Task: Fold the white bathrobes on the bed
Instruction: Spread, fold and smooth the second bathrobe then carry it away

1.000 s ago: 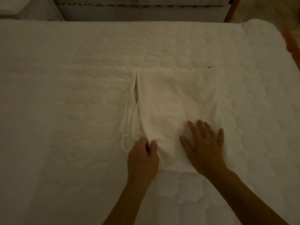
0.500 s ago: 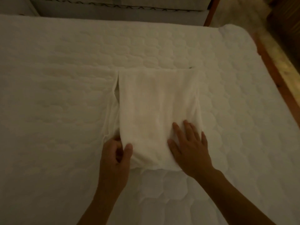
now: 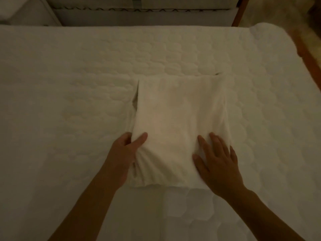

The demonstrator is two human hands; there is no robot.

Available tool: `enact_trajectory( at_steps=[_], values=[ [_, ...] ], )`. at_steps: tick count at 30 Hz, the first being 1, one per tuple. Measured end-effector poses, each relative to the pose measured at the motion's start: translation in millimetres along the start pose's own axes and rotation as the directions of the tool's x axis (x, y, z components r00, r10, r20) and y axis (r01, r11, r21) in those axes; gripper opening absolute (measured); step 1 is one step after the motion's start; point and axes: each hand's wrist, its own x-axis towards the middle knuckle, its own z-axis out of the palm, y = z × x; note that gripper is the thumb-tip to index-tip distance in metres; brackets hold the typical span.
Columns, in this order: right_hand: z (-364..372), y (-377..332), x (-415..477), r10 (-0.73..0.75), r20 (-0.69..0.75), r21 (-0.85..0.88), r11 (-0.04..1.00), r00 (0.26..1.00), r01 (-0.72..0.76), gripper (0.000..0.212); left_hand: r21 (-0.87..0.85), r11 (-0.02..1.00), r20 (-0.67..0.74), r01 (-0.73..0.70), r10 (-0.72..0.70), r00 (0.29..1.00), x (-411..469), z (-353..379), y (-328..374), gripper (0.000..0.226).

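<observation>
**While 2 hands work its near edge, 1 folded bathrobe lies mid-bed**

Where the quilted white bed (image 3: 69, 87) fills nearly the whole head view, 1 white bathrobe (image 3: 177, 119) lies on it as a rough rectangle, a little right of the middle and well apart from every edge of the mattress. Its top layer is smooth. Along the left side, lower layers peek out as a narrow strip with a dark slit between them, and at the near-left corner the cloth bunches into wrinkles.

The left hand (image 3: 121, 157) grips that near-left corner: the thumb (image 3: 139, 138) lies on top of the cloth and the fingers curl in at the robe's left edge, so the fold is pinched between them. How far the fingers reach under the layers cannot be told.

The right hand (image 3: 218, 164) rests flat on the near-right part of the robe, palm down, fingers straight and spread wide, holding nothing. Both forearms come in from the bottom of the frame.

Beyond the far side of the bed runs a pale upholstered panel (image 3: 139, 16) with a zigzag seam. A reddish wooden frame (image 3: 307, 58) shows past the bed's right corner. The light is dim.
</observation>
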Motion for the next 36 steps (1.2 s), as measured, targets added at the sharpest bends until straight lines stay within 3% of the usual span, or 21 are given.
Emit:
enact_trajectory(
  at_steps=[2,4,6,8,10,13,15,17,19,22,24,27,29,30,31,33,34,36],
  values=[
    [1.3,1.4,0.2,0.001,-0.004,0.008,1.000,1.000,-0.001,0.067,-0.012,0.998,-0.030,-0.066,0.065,0.997,4.6,-9.2,5.0,0.039],
    [3.0,0.9,0.2,0.001,-0.014,0.006,1.000,1.000,-0.001,0.066,-0.023,0.997,-0.041,-0.067,0.066,0.997,8.1,-20.1,7.9,0.035],
    [4.5,-0.1,0.0,0.007,-0.025,-0.003,1.000,1.000,-0.007,0.066,0.025,0.999,0.031,0.034,-0.035,0.999,8.8,-24.6,9.4,0.018],
    [5.5,-0.3,0.1,0.009,-0.025,-0.008,1.000,1.000,-0.009,0.066,0.128,0.981,0.112,0.143,-0.158,0.981,9.2,-21.2,11.6,0.026],
    [5.5,-0.3,0.2,0.005,-0.027,-0.004,1.000,1.000,-0.005,0.065,0.190,0.976,0.097,0.110,-0.130,0.987,9.4,-15.4,14.8,0.035],
    [5.3,1.3,0.2,0.001,-0.026,-0.008,1.000,1.000,-0.001,0.065,-0.081,0.994,0.082,0.075,-0.068,0.994,6.4,-7.3,13.7,0.036],
    [5.3,2.8,-0.4,-0.003,-0.035,-0.001,1.000,0.999,0.003,0.064,-0.179,0.982,0.046,0.066,-0.058,0.997,8.1,-9.7,7.8,0.022],
    [6.4,4.2,-0.5,-0.015,-0.035,-0.002,1.000,0.999,0.015,0.064,-0.029,1.000,-0.172,-0.005,0.000,0.985,20.4,-18.2,-2.5,0.013],
    [8.8,4.2,-0.4,-0.040,-0.022,-0.026,0.999,0.999,0.039,0.064,0.086,0.996,-0.379,-0.031,0.062,0.923,33.6,-24.4,-14.4,0.018],
    [12.4,2.3,0.2,-0.029,-0.030,-0.053,0.998,0.999,0.027,0.064,0.295,0.955,-0.510,-0.040,0.193,0.838,37.0,-12.6,-20.1,0.015],
    [13.1,1.6,-0.1,-0.014,-0.034,-0.060,0.998,0.999,0.012,0.064,0.467,0.884,-0.475,-0.031,0.280,0.835,36.5,-1.3,-13.2,0.013],
    [14.7,3.3,0.7,-0.013,-0.031,-0.073,0.997,0.999,0.011,0.064,0.643,0.762,-0.337,-0.069,0.363,0.869,47.1,10.1,13.4,0.041],
    [15.5,3.5,0.4,-0.014,-0.035,-0.078,0.997,0.999,0.011,0.064,0.748,0.648,-0.209,-0.145,0.437,0.875,63.3,19.3,35.9,0.034],
    [15.8,3.7,0.3,-0.015,-0.039,-0.076,0.997,0.999,0.012,0.064,0.746,0.646,-0.169,-0.162,0.418,0.892,71.9,25.0,44.7,0.027],
    [15.9,4.1,0.5,-0.016,-0.043,-0.073,0.997,0.999,0.013,0.063,0.676,0.717,-0.157,-0.173,0.368,0.916,80.6,28.3,50.3,0.022],
    [16.6,5.2,0.6,-0.012,-0.052,-0.067,0.998,0.999,0.009,0.062,0.331,0.936,-0.153,-0.118,0.176,0.972,91.2,25.7,49.6,0.014],
    [16.7,5.6,1.1,-0.007,-0.056,-0.060,0.998,0.998,0.004,0.061,0.224,0.972,-0.168,-0.065,0.104,0.980,94.3,19.1,42.4,0.013],
    [17.3,5.2,2.3,-0.009,-0.041,-0.051,0.999,0.999,0.007,0.060,0.327,0.945,-0.255,-0.005,0.094,0.962,99.0,4.7,24.5,0.019]
  ],
)
